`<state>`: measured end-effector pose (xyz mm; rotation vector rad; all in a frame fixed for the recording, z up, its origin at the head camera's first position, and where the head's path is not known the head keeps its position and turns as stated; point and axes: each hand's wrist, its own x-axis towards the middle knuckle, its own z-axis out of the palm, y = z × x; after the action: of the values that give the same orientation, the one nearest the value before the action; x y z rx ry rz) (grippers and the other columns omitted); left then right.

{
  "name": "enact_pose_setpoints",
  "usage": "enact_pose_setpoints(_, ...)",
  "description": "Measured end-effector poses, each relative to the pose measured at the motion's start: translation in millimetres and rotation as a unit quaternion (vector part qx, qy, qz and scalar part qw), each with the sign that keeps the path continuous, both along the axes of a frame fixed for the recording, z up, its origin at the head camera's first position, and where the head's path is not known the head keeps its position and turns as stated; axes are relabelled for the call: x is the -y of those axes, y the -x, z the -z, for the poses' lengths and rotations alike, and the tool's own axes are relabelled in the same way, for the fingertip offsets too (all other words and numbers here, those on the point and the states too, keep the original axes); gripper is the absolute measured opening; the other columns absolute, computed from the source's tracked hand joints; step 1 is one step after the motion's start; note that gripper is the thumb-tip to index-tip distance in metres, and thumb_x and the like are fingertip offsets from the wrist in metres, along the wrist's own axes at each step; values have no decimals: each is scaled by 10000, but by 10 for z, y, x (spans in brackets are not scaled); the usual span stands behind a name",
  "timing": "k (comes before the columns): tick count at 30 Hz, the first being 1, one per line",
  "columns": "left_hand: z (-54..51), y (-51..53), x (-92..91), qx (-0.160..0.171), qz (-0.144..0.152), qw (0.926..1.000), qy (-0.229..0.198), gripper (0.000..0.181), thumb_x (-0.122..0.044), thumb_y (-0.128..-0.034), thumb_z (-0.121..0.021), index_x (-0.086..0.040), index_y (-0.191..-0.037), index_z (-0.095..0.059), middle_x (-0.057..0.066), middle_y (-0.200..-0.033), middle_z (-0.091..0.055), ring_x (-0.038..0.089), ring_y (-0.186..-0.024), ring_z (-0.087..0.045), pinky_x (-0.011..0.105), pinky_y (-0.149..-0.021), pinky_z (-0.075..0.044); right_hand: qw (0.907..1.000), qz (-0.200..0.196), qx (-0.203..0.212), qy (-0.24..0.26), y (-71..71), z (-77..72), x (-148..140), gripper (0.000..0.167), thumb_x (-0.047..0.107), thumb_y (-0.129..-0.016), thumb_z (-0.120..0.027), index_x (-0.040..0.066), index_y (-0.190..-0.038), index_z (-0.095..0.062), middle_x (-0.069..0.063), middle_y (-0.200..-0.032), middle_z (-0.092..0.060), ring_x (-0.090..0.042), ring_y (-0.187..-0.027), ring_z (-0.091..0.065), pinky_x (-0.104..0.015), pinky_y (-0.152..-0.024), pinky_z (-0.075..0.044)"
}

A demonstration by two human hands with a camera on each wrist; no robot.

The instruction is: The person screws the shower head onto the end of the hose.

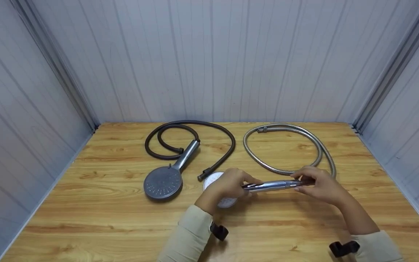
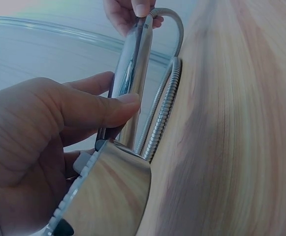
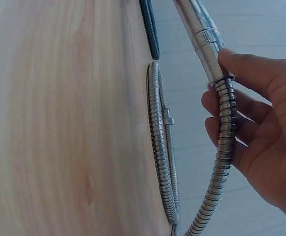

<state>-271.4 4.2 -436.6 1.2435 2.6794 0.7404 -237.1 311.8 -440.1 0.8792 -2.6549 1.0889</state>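
My left hand (image 1: 227, 186) grips the handle of a chrome shower head (image 1: 273, 185), thumb on one side and fingers on the other. Its round white spray face shows partly behind that hand; in the left wrist view the chrome head (image 2: 111, 191) sits below the thumb. At the handle's far end, my right hand (image 1: 322, 185) pinches the joint with a silver metal shower hose (image 3: 226, 123). In the right wrist view the hose's end meets the handle in line, thumb across the collar and fingers behind. How far it is threaded cannot be seen.
The rest of the silver hose loops on the wooden table (image 1: 115, 225) behind my right hand. To the left lies a grey shower head (image 1: 162, 182) with its handle pointing back, beside a dark coiled hose (image 1: 231, 142). Pale panels (image 1: 209, 62) enclose the back and sides.
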Motion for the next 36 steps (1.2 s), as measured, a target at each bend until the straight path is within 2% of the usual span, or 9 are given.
enact_pose_setpoints(4, 4, -1, 2, 0, -8, 10000, -1, 495, -46, -771, -786, -253, -1214, -709, -82, -1078, -714, 53, -655, -463, 189, -670, -418, 9997, -13, -230, 77, 30, 68, -19, 346, 35, -751, -828, 133, -1059, -706, 3, -978, -642, -147, -780, -600, -258, -664, -513)
enact_pose_setpoints(8, 6, -15, -1, 21, -21, 10000, -78, 491, -36, -769, -783, -251, -1204, -713, -79, -1095, -709, 42, -715, -543, 178, -692, -436, 9989, -85, -439, 133, 19, 68, 13, 339, -61, -710, -821, 92, -991, -709, -38, -918, -644, -174, -705, -572, -247, -595, -474)
enact_pose_setpoints(12, 2, -28, -2, 41, -35, 9999, -94, 491, -27, -768, -781, -245, -1203, -712, -71, -1109, -705, 78, -843, -622, 183, -737, -462, 9979, -216, -580, 217, -59, -41, 95, 322, -135, -685, -798, 36, -941, -703, -88, -861, -639, -188, -648, -540, -235, -551, -439)
enact_pose_setpoints(15, -1, -29, 1, 28, -33, 10000, -32, 500, -29, -768, -781, -249, -1211, -707, -69, -1112, -705, 107, -824, -615, 189, -737, -460, 9977, -271, -583, 208, -125, -153, 154, 292, -140, -692, -789, 7, -927, -698, -107, -856, -638, -160, -656, -544, -227, -554, -447)
enact_pose_setpoints(20, -9, -25, 5, 25, -32, 10000, 6, 506, -29, -770, -776, -258, -1216, -704, -68, -1108, -706, 78, -708, -516, 187, -679, -429, 9981, -280, -513, 173, -163, -220, 180, 245, -120, -725, -777, -11, -930, -700, -122, -868, -642, -127, -686, -556, -227, -575, -461)
enact_pose_setpoints(25, -14, -24, 2, 30, -16, 10000, 46, 505, -31, -775, -774, -261, -1219, -703, -73, -1096, -710, 63, -613, -420, 193, -631, -384, 9995, -104, -295, 73, -123, -143, 134, 229, -94, -753, -770, -7, -959, -718, -99, -884, -658, -140, -699, -572, -238, -599, -484)
enact_pose_setpoints(31, -17, -25, 4, 20, 28, 9999, 98, 498, -44, -784, -775, -268, -1223, -702, -83, -1076, -714, 59, -605, -417, 194, -643, -390, 9999, -51, -102, -3, 17, 52, 9, 212, 2, -803, -771, 45, -1009, -741, -45, -924, -676, -99, -744, -589, -227, -623, -496)
enact_pose_setpoints(36, -7, -24, 2, 66, 36, 9999, 80, 497, -44, -783, -775, -264, -1222, -703, -84, -1081, -713, 61, -631, -429, 195, -669, -404, 9999, -152, 40, 52, 39, 75, -28, 193, 91, -851, -752, 66, -1042, -745, -26, -962, -697, -75, -802, -615, -228, -660, -516)
